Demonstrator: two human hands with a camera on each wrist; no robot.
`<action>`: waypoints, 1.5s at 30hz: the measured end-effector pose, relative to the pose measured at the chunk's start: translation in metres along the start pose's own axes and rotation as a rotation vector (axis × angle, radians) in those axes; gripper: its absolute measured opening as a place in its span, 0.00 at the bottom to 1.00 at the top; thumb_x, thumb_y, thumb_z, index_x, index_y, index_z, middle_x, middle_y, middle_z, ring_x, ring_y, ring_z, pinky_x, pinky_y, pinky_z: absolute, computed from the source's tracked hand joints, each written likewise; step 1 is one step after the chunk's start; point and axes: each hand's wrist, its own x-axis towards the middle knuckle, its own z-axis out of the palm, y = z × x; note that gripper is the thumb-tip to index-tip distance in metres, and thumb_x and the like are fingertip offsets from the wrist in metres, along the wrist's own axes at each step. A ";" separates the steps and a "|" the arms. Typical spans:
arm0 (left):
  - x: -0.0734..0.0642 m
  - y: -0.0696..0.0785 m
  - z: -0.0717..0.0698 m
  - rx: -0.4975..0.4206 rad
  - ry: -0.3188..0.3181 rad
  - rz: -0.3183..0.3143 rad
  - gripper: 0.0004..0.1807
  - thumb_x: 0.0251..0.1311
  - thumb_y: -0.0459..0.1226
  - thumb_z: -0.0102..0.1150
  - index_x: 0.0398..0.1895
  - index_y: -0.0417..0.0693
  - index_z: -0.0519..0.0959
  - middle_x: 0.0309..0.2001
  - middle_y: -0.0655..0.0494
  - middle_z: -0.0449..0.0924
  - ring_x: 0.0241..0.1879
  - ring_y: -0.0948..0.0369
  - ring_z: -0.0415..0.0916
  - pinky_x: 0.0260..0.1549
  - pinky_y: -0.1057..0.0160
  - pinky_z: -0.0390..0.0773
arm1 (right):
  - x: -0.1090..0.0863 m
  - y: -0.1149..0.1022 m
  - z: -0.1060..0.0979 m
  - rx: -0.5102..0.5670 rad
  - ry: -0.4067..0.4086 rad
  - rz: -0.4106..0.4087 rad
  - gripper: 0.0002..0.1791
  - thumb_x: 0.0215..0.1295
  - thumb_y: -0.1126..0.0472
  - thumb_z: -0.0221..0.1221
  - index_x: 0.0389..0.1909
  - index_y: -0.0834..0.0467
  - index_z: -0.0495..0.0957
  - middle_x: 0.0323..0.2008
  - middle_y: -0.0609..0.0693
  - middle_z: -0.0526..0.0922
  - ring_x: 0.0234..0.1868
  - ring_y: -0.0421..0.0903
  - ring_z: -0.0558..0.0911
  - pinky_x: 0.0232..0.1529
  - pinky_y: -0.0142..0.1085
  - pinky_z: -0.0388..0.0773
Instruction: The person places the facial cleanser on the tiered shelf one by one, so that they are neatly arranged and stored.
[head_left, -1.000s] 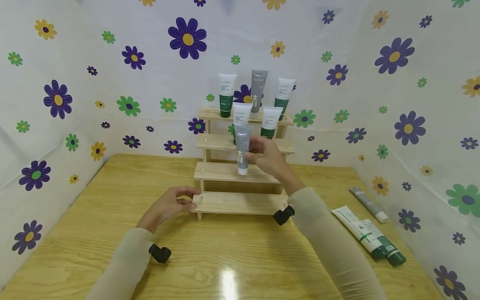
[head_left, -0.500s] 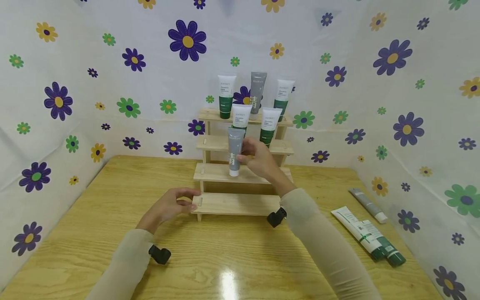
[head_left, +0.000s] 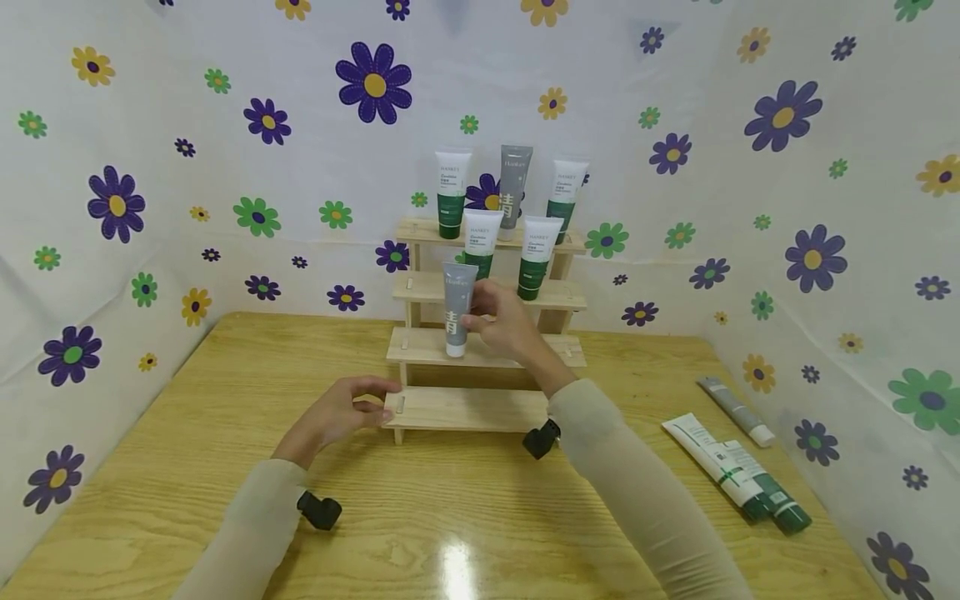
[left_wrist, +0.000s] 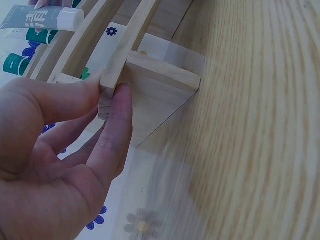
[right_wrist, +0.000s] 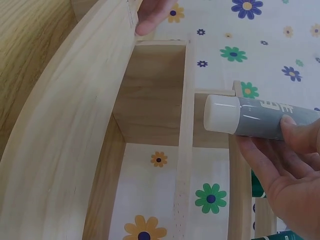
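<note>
My right hand (head_left: 506, 323) pinches a grey squeeze tube (head_left: 457, 307) between thumb and fingers, its white cap pointing down. The tube hangs close over the second tier from the bottom of a stepped wooden display rack (head_left: 468, 408). In the right wrist view the white cap of this grey tube (right_wrist: 260, 117) overlaps the edge of a shelf board. At the rack's lower left corner, my left hand (head_left: 337, 417) grips the end of the bottom board. Thumb and fingers clamp that wooden board (left_wrist: 117, 70) in the left wrist view.
Two white-and-green tubes (head_left: 480, 242) stand on the rack's third tier. On the top tier, a grey tube (head_left: 514, 192) stands between two white-and-green ones. At the table's right, two white-and-green tubes (head_left: 712, 458) and a grey tube (head_left: 735, 410) lie flat. Flowered cloth surrounds the table.
My right hand has carried the grey tube to the left and slightly down along the rack's second tier. The left hand has stayed at the board's end.
</note>
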 end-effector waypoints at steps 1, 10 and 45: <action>0.000 0.000 0.000 -0.001 -0.001 0.002 0.25 0.68 0.33 0.65 0.67 0.46 0.77 0.62 0.40 0.75 0.50 0.57 0.82 0.49 0.60 0.84 | 0.000 0.000 0.001 0.004 0.000 -0.003 0.20 0.68 0.75 0.61 0.60 0.69 0.75 0.57 0.66 0.83 0.56 0.61 0.84 0.64 0.51 0.79; 0.000 -0.001 0.000 -0.003 0.000 0.004 0.25 0.67 0.33 0.66 0.67 0.46 0.77 0.62 0.41 0.75 0.49 0.57 0.82 0.48 0.60 0.84 | 0.002 0.001 0.009 0.017 0.008 -0.032 0.21 0.67 0.76 0.61 0.61 0.70 0.74 0.56 0.67 0.83 0.55 0.61 0.85 0.63 0.50 0.80; 0.002 0.000 0.001 0.024 0.013 -0.027 0.24 0.67 0.33 0.66 0.66 0.49 0.78 0.63 0.42 0.75 0.53 0.54 0.82 0.50 0.60 0.84 | 0.004 0.009 0.013 0.078 -0.094 -0.015 0.27 0.72 0.74 0.58 0.70 0.63 0.67 0.65 0.64 0.78 0.66 0.60 0.80 0.68 0.50 0.76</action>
